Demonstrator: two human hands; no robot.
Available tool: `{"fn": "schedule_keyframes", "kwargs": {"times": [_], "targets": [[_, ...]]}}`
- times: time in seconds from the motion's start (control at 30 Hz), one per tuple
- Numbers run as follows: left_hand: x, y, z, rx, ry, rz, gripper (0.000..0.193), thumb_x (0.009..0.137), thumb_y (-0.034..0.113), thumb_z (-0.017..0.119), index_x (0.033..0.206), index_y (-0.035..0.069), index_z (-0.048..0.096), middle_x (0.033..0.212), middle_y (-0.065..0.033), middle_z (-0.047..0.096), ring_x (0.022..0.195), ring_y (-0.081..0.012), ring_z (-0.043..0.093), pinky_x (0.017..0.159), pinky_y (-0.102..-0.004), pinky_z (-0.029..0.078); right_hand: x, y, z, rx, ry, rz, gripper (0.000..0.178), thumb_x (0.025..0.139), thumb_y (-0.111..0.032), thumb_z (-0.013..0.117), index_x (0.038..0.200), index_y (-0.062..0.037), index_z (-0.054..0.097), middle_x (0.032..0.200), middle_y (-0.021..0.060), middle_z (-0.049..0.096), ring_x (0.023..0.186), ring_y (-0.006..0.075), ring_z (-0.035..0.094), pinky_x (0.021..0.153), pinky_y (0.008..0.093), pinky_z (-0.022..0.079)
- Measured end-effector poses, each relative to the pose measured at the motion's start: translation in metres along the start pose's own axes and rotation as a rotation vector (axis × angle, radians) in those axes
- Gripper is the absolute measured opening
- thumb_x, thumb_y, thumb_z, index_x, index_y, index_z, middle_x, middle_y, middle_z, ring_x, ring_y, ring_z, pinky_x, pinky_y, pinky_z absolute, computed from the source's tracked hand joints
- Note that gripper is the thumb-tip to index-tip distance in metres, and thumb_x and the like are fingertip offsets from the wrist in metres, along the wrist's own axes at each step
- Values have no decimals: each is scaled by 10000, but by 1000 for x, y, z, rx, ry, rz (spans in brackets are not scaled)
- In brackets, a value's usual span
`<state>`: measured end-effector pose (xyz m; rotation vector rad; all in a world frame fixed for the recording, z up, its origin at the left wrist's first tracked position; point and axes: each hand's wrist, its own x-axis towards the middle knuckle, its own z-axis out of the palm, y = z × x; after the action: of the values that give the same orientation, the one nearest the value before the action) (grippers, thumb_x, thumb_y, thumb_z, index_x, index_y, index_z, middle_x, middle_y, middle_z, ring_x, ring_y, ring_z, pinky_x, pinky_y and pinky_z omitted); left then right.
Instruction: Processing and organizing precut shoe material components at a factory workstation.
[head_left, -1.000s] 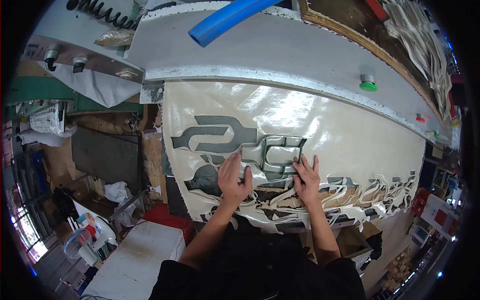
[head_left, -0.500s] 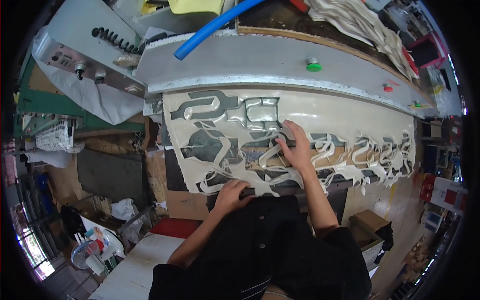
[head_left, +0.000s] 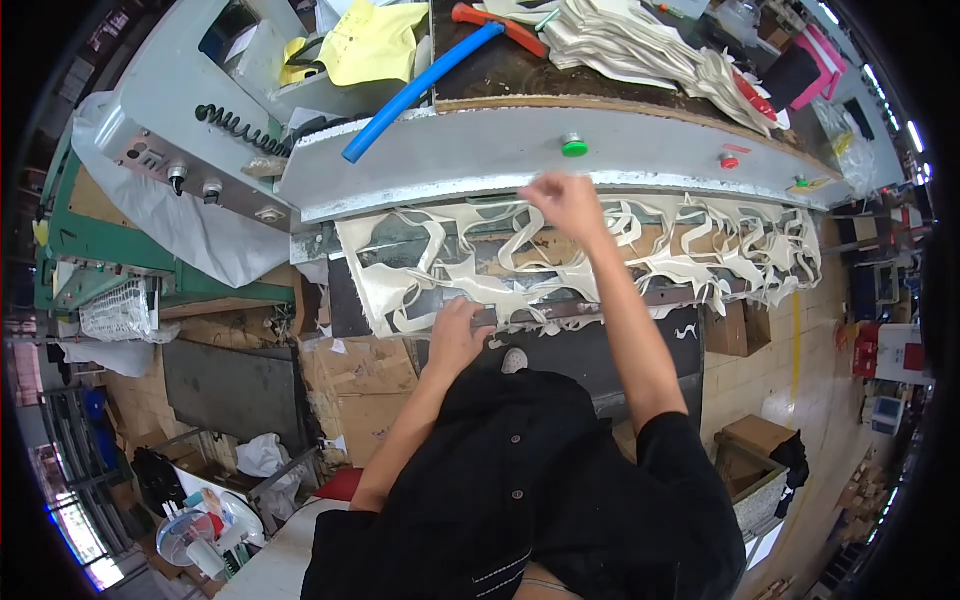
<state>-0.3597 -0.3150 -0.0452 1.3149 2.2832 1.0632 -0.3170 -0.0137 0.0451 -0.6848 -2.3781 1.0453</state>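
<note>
A cream sheet (head_left: 374, 297), cut through with many curved holes and thin strips, lies on the dark machine bed below a long grey beam (head_left: 480, 157). My left hand (head_left: 460, 337) rests at the sheet's near edge, thumb and fingers apart. Over the sheet's far side, close to the beam's lower edge, my right hand (head_left: 568, 208) is raised with its fingers curled together. Whatever may be between those fingertips is too small to tell. Beyond the beam's lower edge, the rest of the sheet is hidden.
The beam carries a green button (head_left: 574, 147) and a red button (head_left: 730, 161). A blue tube (head_left: 420, 95) crosses its top left. Cream pieces (head_left: 640, 42) are stacked behind it. A grey control box (head_left: 165, 165) stands left; an open carton (head_left: 750, 450) sits lower right.
The sheet's uncut part and the frame-shaped metal outline have gone out of sight at the beam. My right hand has moved up toward the beam and curled. The view has shifted.
</note>
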Motion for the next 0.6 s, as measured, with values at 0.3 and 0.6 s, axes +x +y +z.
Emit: {"fn": "schedule_keyframes", "kwargs": {"times": [0.3, 0.6], "targets": [[-2, -1, 3, 15, 17, 17, 370, 752, 155, 872, 1040, 25, 680, 999, -160, 624, 1002, -402, 596, 869, -483, 483, -212, 35, 21, -179, 29, -1, 375, 799, -284, 872, 1059, -37, 761, 1022, 137, 744, 1031, 333, 684, 986, 463, 491], [-10, -5, 14, 110, 9, 46, 399, 761, 183, 871, 1066, 36, 660, 1052, -169, 609, 1040, -411, 579, 901, -499, 472, -209, 36, 28, -433, -135, 44, 492, 693, -309, 936, 1065, -60, 734, 1007, 128, 650, 1040, 354, 614, 986, 461, 467]]}}
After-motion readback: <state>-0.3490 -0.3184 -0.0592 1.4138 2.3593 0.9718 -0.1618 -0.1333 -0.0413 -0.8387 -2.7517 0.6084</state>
